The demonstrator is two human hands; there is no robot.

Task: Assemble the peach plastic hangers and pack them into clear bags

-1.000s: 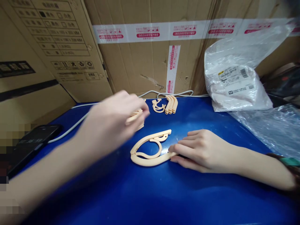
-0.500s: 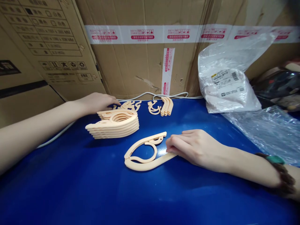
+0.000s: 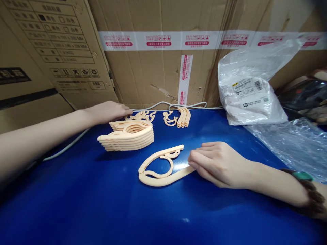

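My right hand (image 3: 217, 163) is closed around the end of the long arm of a cream plastic folding hanger (image 3: 163, 180), which lies folded into a loop on the blue tabletop. Farther back on the left, my left hand (image 3: 109, 111) reaches behind a stack of folded cream hangers (image 3: 130, 139). Its fingertips are at a loose pile of cream hooks (image 3: 144, 115). They bend down out of sight, so I cannot see whether they hold a piece. Right of that pile lie a few more hooks (image 3: 170, 119) beside several curved cream hanger arms (image 3: 183, 117).
Large cardboard boxes (image 3: 153, 71) form a wall behind the blue table (image 3: 107, 204). A white cable (image 3: 163, 103) runs along the back edge. At the back right stands a labelled white plastic bag (image 3: 251, 92), with clear plastic wrap (image 3: 293, 143) in front of it.
The whole view has shifted slightly, with everything a little farther right. My right hand has moved slightly along the hanger arm, away from the fold. My left hand stays at the hook pile.
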